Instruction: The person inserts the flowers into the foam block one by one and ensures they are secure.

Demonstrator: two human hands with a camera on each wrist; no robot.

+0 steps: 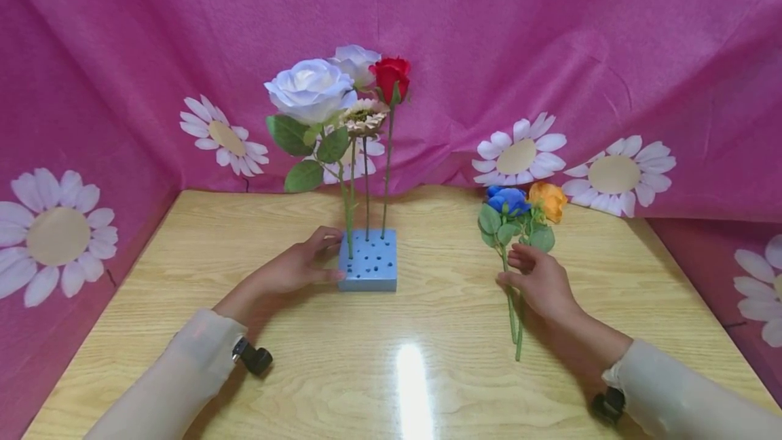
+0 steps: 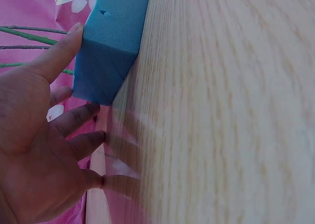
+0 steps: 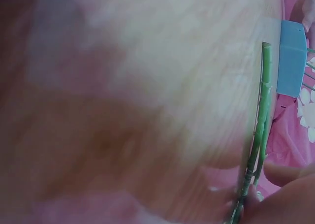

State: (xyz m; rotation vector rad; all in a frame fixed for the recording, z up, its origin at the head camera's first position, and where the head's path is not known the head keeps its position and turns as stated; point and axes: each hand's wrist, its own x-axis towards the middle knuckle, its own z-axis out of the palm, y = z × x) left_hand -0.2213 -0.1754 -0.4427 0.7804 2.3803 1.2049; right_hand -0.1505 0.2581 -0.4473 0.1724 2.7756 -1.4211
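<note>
A blue foam block with holes in its top stands on the table, holding several upright artificial flowers. Among them are a large pale rose, a red rose and a beige flower. My left hand holds the block's left side, thumb at the near corner and fingers toward the far one; other fingers spread beside it. To the right lie a blue rose and an orange rose. My right hand pinches the blue rose's green stem between thumb and fingers; exact contact is partly hidden.
The wooden table ends at the back against a magenta cloth printed with large daisies, which also hangs at both sides. A bright light reflection lies on the tabletop near the front. Wrist cameras are strapped to both sleeves.
</note>
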